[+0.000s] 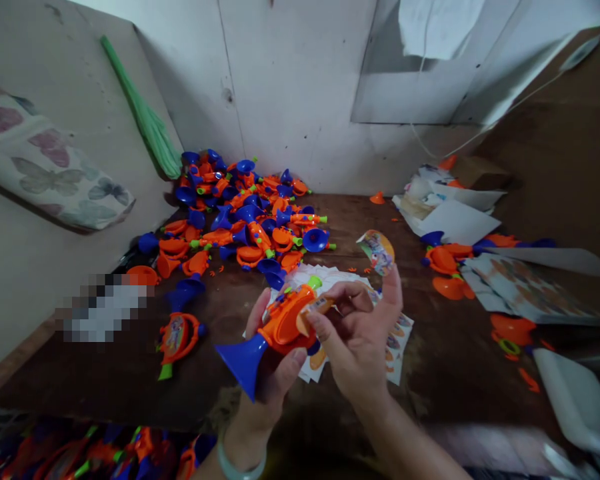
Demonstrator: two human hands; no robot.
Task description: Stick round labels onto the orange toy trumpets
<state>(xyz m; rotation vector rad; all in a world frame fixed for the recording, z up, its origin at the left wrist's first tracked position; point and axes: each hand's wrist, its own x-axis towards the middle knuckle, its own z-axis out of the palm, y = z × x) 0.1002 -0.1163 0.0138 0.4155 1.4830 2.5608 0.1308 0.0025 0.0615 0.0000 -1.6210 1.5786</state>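
My left hand (275,383) is wrapped round an orange toy trumpet (284,325) with a blue bell and a green mouthpiece. The bell points down and left. My right hand (363,333) pinches a small orange sticker (314,310) between thumb and fingers, against the round side of the trumpet. A second, colourful sticker (379,252) clings to the tip of a raised finger of that hand. Beneath both hands lies a spread of printed sticker sheets (404,333), partly hidden. To the left, a single toy trumpet (179,337) with a sticker on its face rests on the table.
A heap of toy trumpets (250,213) covers the back left of the dark table (350,213). More sticker sheets (525,283) and loose orange parts (513,330) lie at the right, near a pale box-like object (575,400). Several trumpets (105,453) fill the space below the front edge.
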